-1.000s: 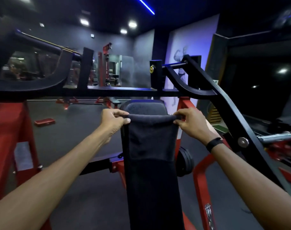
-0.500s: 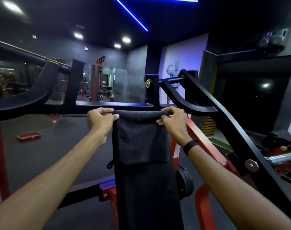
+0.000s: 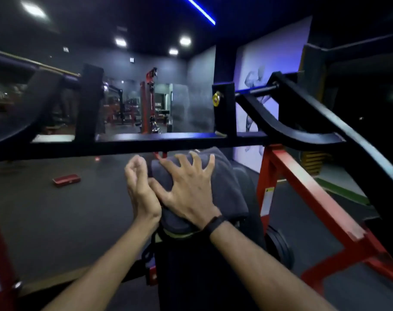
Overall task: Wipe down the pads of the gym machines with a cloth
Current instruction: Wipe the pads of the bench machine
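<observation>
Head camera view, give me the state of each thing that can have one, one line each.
Cloth: bunched, draped over the top of the pad.
Back pad: upright, upper end covered by the cloth.
Right hand: fingers spread, pressing the cloth.
Left hand: fingers loosely curled beside the cloth, holding nothing visible.

Dark gym rm: blue ceiling strip (image 3: 200, 11), mirror wall (image 3: 132, 104), rubber floor (image 3: 56, 216).
</observation>
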### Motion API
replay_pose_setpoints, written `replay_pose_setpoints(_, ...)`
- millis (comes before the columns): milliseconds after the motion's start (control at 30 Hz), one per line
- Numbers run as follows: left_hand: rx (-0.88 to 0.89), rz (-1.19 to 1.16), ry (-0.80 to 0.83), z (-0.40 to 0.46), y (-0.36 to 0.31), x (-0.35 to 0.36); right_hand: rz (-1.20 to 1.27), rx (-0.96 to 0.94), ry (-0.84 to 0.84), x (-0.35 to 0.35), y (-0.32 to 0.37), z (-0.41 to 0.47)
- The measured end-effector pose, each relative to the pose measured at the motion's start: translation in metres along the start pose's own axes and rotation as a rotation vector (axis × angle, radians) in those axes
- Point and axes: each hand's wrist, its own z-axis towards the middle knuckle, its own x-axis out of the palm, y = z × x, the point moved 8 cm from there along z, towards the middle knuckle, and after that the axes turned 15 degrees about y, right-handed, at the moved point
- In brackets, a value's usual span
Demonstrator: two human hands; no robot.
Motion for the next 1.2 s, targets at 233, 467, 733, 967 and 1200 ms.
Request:
replay_pose_setpoints(233, 0.053, -0.040, -0.130, -0.012, -0.009, -0.009, 0.049, -0.016, 0.155, 0.005, -0.017, 0.031)
replay_pose_setpoints(467, 0.178, 0.090, -0.072, -0.030, -0.022, 0.007, 0.043, -0.076, -0.052, 0.007, -0.023, -0.023)
replay_pose_setpoints(733, 0.169, 0.243, 0.053, -0.033, -0.030, 0.032, 0.106, -0.051, -0.037, 0.004, -0.031, -0.007)
replay_pose_setpoints(967, 0.121, 0.632, 0.209, -0.027, -0.038, 0.060, 0.166, -0.063, -0.060, -0.006, -0.062, 0.003)
replay_pose_setpoints(1200, 0.141, 0.792, 0.374, -0.015, -0.043, 0.056, 0.149, -0.031, -0.086, -0.008, -0.086, 0.008)
